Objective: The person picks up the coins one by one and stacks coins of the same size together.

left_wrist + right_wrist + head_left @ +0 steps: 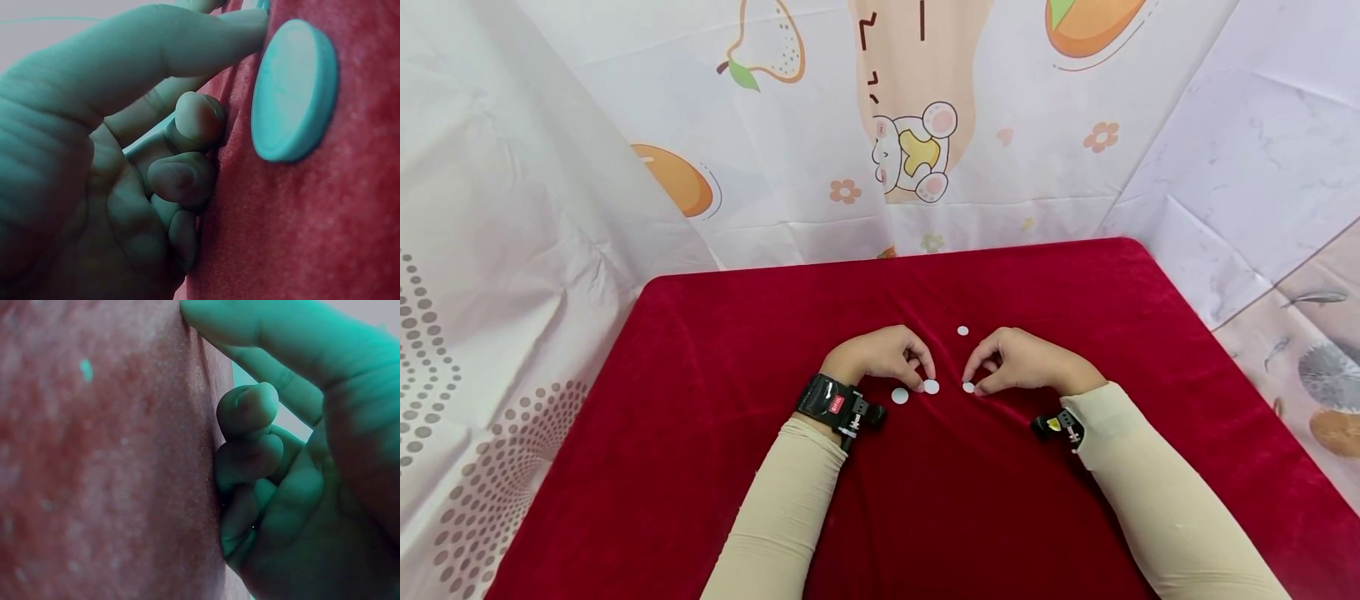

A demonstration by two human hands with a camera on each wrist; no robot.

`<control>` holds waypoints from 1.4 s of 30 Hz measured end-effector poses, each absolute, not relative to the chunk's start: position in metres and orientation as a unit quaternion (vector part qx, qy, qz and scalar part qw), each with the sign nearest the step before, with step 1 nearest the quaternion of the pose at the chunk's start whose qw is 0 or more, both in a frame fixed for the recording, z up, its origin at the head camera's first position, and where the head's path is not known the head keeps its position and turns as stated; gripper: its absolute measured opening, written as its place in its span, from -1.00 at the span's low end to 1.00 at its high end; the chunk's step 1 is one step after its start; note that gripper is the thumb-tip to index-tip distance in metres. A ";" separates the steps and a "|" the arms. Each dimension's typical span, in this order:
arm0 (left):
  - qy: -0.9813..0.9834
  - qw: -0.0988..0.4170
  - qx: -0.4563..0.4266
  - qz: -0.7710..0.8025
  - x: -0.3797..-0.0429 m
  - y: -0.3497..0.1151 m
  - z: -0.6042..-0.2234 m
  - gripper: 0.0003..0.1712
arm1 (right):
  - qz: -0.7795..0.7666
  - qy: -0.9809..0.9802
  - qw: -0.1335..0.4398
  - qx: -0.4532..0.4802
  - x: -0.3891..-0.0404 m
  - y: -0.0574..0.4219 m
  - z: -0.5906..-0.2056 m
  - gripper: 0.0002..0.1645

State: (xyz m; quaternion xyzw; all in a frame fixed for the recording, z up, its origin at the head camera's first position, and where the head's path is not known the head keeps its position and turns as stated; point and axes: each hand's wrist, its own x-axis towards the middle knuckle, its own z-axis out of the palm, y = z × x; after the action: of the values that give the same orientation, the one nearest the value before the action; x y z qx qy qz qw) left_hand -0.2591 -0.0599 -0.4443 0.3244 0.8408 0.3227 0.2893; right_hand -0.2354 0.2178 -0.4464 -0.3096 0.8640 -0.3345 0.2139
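Note:
In the head view, my left hand (891,354) is low over the cloth, thumb and index finger pinching a round white disc (931,387). A second white disc (899,396) lies flat beside the left thumb; the left wrist view shows this disc (287,94) with a thick rim, apart from the fingers. My right hand (1022,360) faces the left one, its thumb and index finger pinching a smaller white disc (968,387). That disc is hidden in the right wrist view. The other fingers of both hands curl inward against the cloth.
One more small white disc (962,331) lies beyond the hands, between them. A red velvet cloth (737,350) covers the table. Patterned curtains (797,150) stand behind and at both sides. Each wrist wears a small camera, such as the left one (871,416).

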 end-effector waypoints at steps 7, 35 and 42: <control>0.842 0.287 0.324 0.321 -0.259 -0.059 -0.443 -0.81 | -0.338 0.862 0.214 -0.310 -0.235 0.218 -0.446 -0.72; 0.848 0.287 0.312 0.319 -0.259 -0.059 -0.441 -0.85 | -0.345 0.857 0.227 -0.307 -0.235 0.218 -0.445 -0.74; 0.847 0.285 0.312 0.322 -0.259 -0.058 -0.442 -0.88 | -0.343 0.858 0.225 -0.309 -0.235 0.218 -0.446 -0.74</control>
State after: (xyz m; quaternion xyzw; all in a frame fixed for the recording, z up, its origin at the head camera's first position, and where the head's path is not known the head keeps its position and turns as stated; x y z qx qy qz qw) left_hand -0.2586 -0.0580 -0.4422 0.3118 0.8473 0.3218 0.2850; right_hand -0.2351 0.2177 -0.4456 -0.3086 0.8579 -0.3434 0.2253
